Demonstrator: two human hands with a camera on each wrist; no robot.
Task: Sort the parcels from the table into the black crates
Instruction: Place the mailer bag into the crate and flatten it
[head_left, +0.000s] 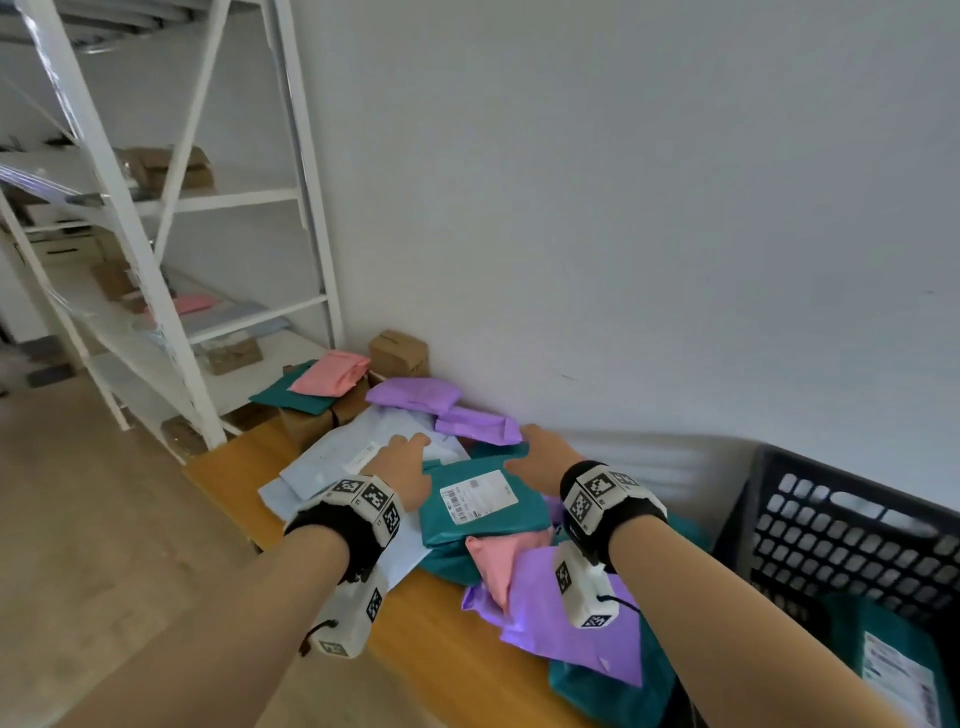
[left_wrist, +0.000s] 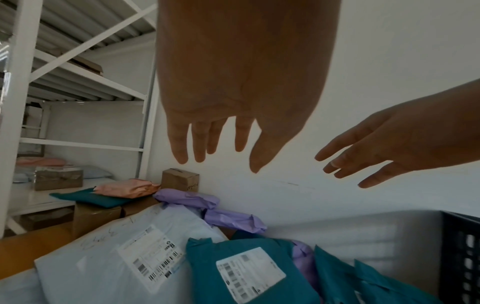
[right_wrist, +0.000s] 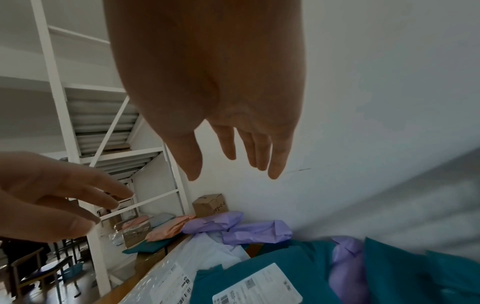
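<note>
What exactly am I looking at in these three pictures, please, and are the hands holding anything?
There is no machine here: a person wears a camera on the head and one on each wrist. The head view looks down at both arms; each wrist view looks along its own hand. The left hand and right hand reach with straight fingers above a teal parcel and hold nothing. It lies on a wooden table among grey, purple and pink parcels. A black crate stands to the right.
</note>
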